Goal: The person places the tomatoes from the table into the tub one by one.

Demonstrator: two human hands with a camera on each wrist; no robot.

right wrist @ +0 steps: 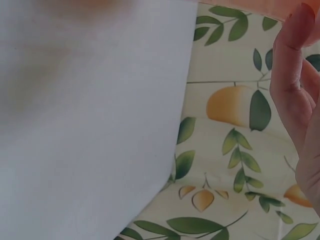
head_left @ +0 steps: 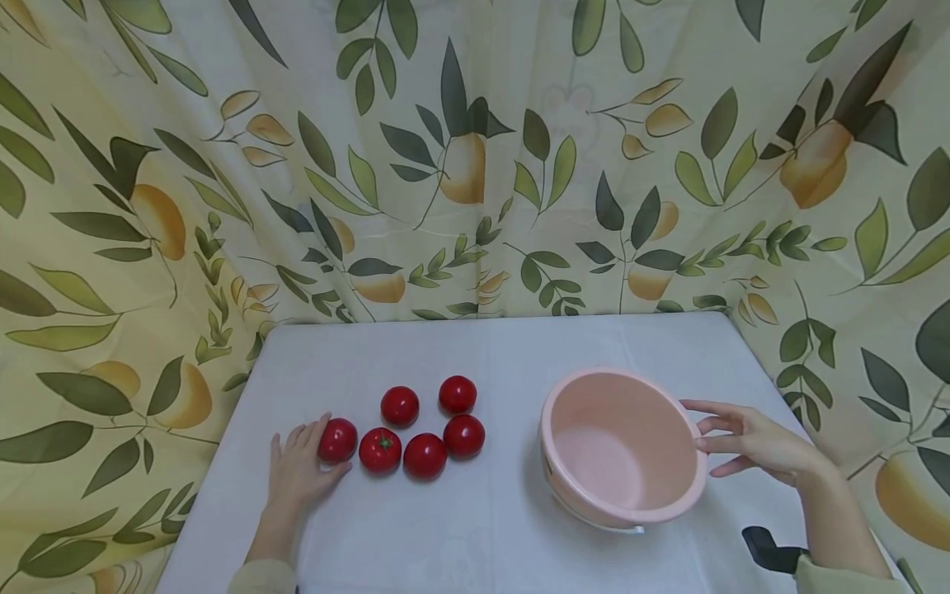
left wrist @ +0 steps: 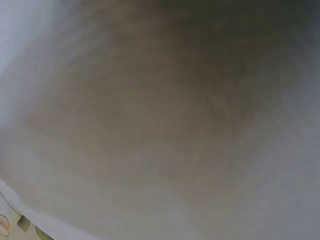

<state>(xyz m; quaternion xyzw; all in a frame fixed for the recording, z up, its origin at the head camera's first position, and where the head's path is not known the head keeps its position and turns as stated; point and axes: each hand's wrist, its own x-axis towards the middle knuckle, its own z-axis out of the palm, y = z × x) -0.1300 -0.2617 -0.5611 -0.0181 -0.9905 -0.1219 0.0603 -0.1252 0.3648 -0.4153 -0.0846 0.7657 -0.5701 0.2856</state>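
In the head view, my left hand (head_left: 298,466) is at the leftmost red tomato (head_left: 337,440), its index finger along the left side and its thumb below, curved round it. To the right, several more glossy red tomatoes (head_left: 425,457) lie close together; one shows a green calyx. A pink bucket (head_left: 571,495) stands upright on the right of the table, with nothing inside. My right hand (head_left: 757,441) touches the right side of its rim with extended, spread fingers. The right wrist view shows those fingers (right wrist: 287,65) at the bucket's pink edge (right wrist: 245,6). The left wrist view is blurred.
A white cloth covers the table (head_left: 490,544). Behind and beside it hangs a curtain (head_left: 519,247) printed with leaves and fruit. A white handle (head_left: 631,530) hangs low at the bucket's front. A black strap (head_left: 772,551) sticks out by my right wrist.
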